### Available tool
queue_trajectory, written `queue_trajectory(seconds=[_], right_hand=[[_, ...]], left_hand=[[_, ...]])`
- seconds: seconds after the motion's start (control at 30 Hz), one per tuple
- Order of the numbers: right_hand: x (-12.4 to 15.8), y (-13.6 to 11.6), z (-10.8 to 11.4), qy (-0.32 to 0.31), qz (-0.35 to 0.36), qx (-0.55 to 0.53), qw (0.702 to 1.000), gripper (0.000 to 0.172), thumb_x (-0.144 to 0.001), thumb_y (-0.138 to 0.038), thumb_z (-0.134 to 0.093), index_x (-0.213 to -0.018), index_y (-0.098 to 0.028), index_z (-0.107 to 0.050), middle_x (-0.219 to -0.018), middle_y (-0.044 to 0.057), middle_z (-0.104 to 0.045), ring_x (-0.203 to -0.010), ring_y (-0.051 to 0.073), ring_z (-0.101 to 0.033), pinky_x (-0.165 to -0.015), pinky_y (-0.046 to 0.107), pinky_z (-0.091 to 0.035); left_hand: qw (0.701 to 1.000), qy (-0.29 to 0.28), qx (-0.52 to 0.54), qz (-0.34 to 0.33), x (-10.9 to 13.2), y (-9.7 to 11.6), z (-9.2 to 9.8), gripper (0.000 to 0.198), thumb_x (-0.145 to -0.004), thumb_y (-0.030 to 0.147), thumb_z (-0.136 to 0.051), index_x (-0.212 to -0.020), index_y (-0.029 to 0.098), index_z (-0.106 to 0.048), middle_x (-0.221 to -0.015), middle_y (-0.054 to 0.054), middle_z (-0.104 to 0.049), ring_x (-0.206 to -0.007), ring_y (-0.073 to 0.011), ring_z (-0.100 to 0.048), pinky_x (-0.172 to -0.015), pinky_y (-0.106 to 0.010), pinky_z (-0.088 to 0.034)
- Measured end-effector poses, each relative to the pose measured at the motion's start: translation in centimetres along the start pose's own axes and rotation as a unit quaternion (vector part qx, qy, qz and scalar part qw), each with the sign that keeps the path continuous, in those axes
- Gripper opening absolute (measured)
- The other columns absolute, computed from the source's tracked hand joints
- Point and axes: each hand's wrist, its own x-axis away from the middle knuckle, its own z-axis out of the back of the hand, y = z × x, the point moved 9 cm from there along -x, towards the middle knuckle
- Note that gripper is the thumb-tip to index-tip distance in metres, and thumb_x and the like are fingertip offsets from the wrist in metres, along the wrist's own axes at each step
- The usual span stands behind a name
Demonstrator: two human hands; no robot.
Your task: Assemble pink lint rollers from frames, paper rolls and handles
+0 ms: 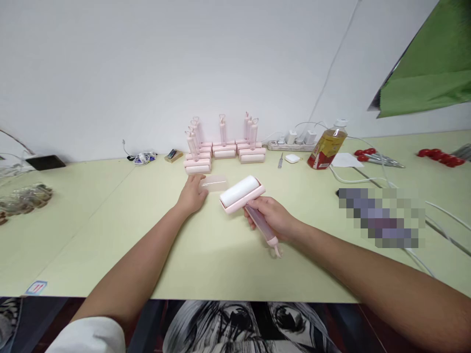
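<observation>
A pink lint roller (pixel 241 192) with a white roll is held tilted above the table by my right hand (pixel 274 215), whose fingers wrap round its handle. Its roll faces up and away to the left, and a small loop ends the handle. My left hand (pixel 192 195) is closed at the left end of a clear plastic cover (pixel 217 183), which rests on the table just beyond the held roller. Part of the cover is hidden behind my fingers. Farther back, several more pink lint rollers (pixel 223 149) stand in rows with their handles upright.
A bottle (pixel 327 145) stands right of a power strip (pixel 274 145) with chargers. Near it lie a screwdriver (pixel 280 160), a white square box (pixel 292 158), red-handled pliers (pixel 379 159) and loose cables. Coiled cable (pixel 143 158) and a phone (pixel 46 162) lie at the left.
</observation>
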Motion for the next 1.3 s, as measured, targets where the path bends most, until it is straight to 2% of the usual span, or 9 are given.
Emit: queue_trajectory(seconds=[0.13, 0.27, 0.4, 0.73, 0.87, 1.0, 1.07, 1.17, 1.3], right_hand=[[-0.2, 0.7, 0.2, 0.002, -0.017, 0.025, 1.0, 0.022, -0.078, -0.036, -0.065, -0.071, -0.016, -0.062, -0.068, 0.002, -0.062, -0.053, 0.012, -0.055, -0.05, 0.026, -0.046], [-0.4, 1.0, 0.2, 0.0, -0.018, 0.04, 0.999, 0.023, -0.077, -0.037, -0.066, -0.069, -0.016, -0.062, -0.067, 0.002, -0.062, -0.052, 0.012, -0.055, -0.048, 0.026, -0.045], [-0.4, 1.1, 0.3, 0.011, -0.027, 0.051, 0.998, 0.023, -0.076, -0.037, -0.067, -0.069, -0.016, -0.062, -0.066, 0.003, -0.064, -0.05, 0.012, -0.054, -0.047, 0.026, -0.044], [-0.5, 1.1, 0.1, 0.011, -0.016, 0.062, 0.998, 0.03, -0.077, -0.043, -0.067, -0.068, -0.015, -0.061, -0.062, 0.002, -0.062, -0.05, 0.012, -0.054, -0.048, 0.025, -0.043], [-0.4, 0.9, 0.2, 0.013, 0.005, 0.071, 0.997, 0.032, -0.077, -0.044, -0.069, -0.067, -0.014, -0.062, -0.06, 0.001, -0.06, -0.049, 0.01, -0.051, -0.048, 0.023, -0.041], [-0.3, 1.0, 0.5, 0.024, -0.01, 0.039, 0.999, 0.029, -0.082, -0.04, -0.064, -0.068, -0.015, -0.061, -0.059, 0.001, -0.06, -0.048, 0.011, -0.052, -0.045, 0.024, -0.043], [-0.4, 0.8, 0.9, 0.044, -0.024, 0.009, 0.999, 0.027, -0.087, -0.036, -0.059, -0.071, -0.015, -0.061, -0.064, 0.003, -0.063, -0.047, 0.013, -0.055, -0.043, 0.026, -0.045], [-1.0, 0.2, 2.0, 0.089, -0.045, -0.035, 0.994, 0.028, -0.092, -0.031, -0.052, -0.074, -0.013, -0.062, -0.064, 0.004, -0.063, -0.045, 0.013, -0.054, -0.04, 0.026, -0.046], [-2.3, -0.2, 4.6, 0.159, -0.084, -0.104, 0.978, 0.025, -0.094, -0.03, -0.05, -0.079, -0.013, -0.061, -0.058, 0.002, -0.06, -0.04, 0.01, -0.049, -0.035, 0.023, -0.044]], left_hand=[[0.984, 0.03, 0.159, 0.077, 0.0, -0.9, 0.4, 0.042, -0.073, 0.029, -0.067, -0.113, 0.018, -0.058, -0.115, -0.01, -0.054, -0.1, -0.0255, -0.057, -0.093, -0.042, -0.045], [0.89, -0.02, 0.445, 0.092, 0.5, 0.5, -1.0, 0.045, -0.075, 0.043, -0.069, -0.109, 0.016, -0.058, -0.104, -0.007, -0.06, -0.083, -0.0166, -0.057, -0.079, -0.033, -0.048], [0.83, -0.076, 0.545, 0.085, 1.7, 3.1, -1.8, 0.05, -0.071, 0.045, -0.076, -0.108, 0.016, -0.061, -0.107, -0.007, -0.062, -0.087, -0.0161, -0.058, -0.082, -0.032, -0.047], [0.853, -0.096, 0.507, 0.075, 2.6, 4.7, -1.6, 0.052, -0.067, 0.044, -0.08, -0.109, 0.016, -0.067, -0.111, -0.008, -0.066, -0.093, -0.0207, -0.06, -0.081, -0.032, -0.047], [0.84, -0.166, 0.513, 0.064, 3.2, 5.7, -2.5, 0.049, -0.066, 0.04, -0.081, -0.106, 0.017, -0.067, -0.105, -0.007, -0.067, -0.086, -0.0189, -0.061, -0.076, -0.031, -0.048], [0.844, -0.214, 0.49, 0.037, 3.9, 6.7, -3.2, 0.056, -0.075, 0.045, -0.073, -0.121, 0.015, -0.063, -0.115, -0.011, -0.065, -0.095, -0.0221, -0.061, -0.08, -0.032, -0.048], [0.856, -0.196, 0.477, 0.032, 3.6, 6.5, -3.1, 0.063, -0.081, 0.053, -0.063, -0.132, 0.017, -0.055, -0.125, -0.012, -0.06, -0.103, -0.024, -0.059, -0.082, -0.033, -0.049], [0.865, -0.107, 0.483, 0.081, 2.8, 4.6, -2.3, 0.065, -0.087, 0.059, -0.05, -0.139, 0.02, -0.045, -0.132, -0.013, -0.053, -0.103, -0.023, -0.061, -0.078, -0.033, -0.052], [0.871, -0.053, 0.461, 0.163, 2.5, 2.3, -2.4, 0.058, -0.084, 0.055, -0.056, -0.127, 0.017, -0.053, -0.117, -0.013, -0.059, -0.084, -0.0175, -0.065, -0.071, -0.031, -0.053]])
